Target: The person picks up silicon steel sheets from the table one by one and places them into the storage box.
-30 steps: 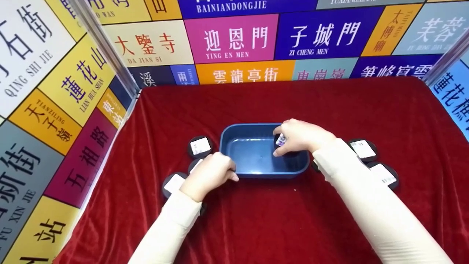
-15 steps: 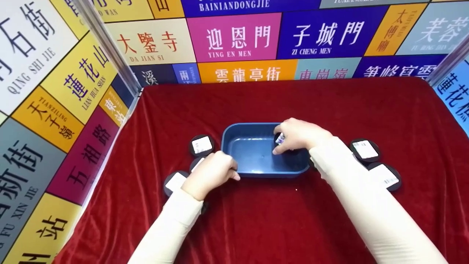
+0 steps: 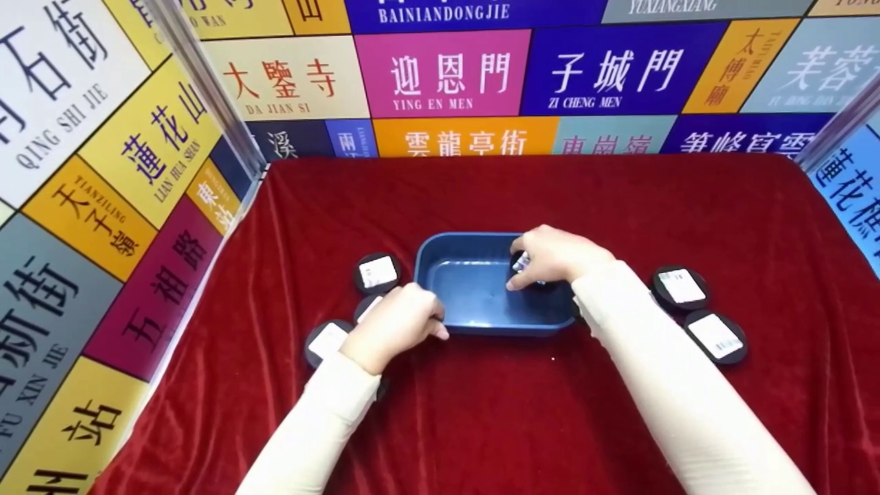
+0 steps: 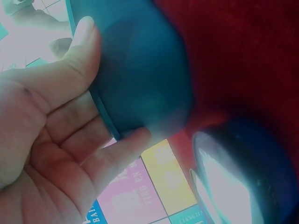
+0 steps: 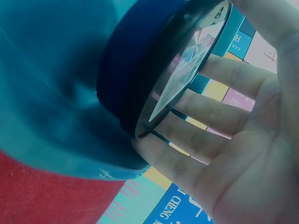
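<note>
Centrally, a blue bin (image 3: 498, 330) sits on a red velvety cloth (image 3: 495, 419), long side toward the wearer. Right hand (image 3: 560, 254) reaches into its right end, holding a round dark container (image 5: 156, 65); fingertips and thumb set about the rim of the lid, palm clear of it. Lid glossy, carrying a white label; print too blurred to read. Container stands within the bin walls; cannot tell whether its base touches the floor of the bin. Left hand (image 3: 402, 316) grips the bin at its near left corner, narrow hold, thumb on the near wall, a finger along the left end.

Left of the bin, more dark discs with white labels: far disc (image 3: 377, 273) just beside the bin, middle disc (image 3: 369, 307) partly hidden by the left hand, near disc (image 3: 326, 341) by the wrist. Right side, two more beyond the forearm: upper disc (image 3: 679, 287) and lower disc (image 3: 716, 336), close together. Cream sleeves (image 3: 653, 357) on both arms. Behind, a wall of coloured sign panels (image 3: 443, 72), Chinese characters with Latin spelling, "YING EN MEN" on the pink one
</note>
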Demonstrator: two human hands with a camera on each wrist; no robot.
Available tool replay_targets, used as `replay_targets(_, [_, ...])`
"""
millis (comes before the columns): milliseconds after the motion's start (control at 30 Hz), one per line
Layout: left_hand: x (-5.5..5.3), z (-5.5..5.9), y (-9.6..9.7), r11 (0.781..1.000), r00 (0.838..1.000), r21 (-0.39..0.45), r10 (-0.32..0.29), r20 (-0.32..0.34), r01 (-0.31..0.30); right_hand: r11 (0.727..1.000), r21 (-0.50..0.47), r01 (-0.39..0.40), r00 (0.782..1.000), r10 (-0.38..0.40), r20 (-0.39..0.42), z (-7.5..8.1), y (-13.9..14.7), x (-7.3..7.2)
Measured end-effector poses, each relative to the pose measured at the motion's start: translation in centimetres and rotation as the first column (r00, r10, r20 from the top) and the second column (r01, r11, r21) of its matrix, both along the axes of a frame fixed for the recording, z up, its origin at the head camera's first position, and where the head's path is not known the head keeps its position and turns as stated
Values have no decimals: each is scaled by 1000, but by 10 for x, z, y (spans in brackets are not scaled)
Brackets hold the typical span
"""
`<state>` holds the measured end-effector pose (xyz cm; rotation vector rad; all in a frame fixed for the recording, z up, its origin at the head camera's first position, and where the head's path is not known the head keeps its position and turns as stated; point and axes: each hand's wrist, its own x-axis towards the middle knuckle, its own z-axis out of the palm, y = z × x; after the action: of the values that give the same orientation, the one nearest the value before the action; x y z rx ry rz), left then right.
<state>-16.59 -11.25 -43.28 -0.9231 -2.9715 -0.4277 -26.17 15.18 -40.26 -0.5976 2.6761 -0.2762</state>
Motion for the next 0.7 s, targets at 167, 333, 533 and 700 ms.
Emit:
replay_targets(167, [0,1,0,1000,1000,3,-6,7,6,1000,7,-16,1000,16,6,-2,1,-2])
replay_targets(333, [-1,1,0,1000,1000,23,-16,11,16,1000,17,-13,1000,13,16,-2,-1,-4])
replay_targets(533, [-1,2,-1,1000,1000,21,-13,19,12,999,33,-10,1000,9,30,-1,-4,-5])
replay_targets(700, [-1,2,0,1000,1000,13,-8,21,8,999,31,8,999,-9,37,0,-7,-6])
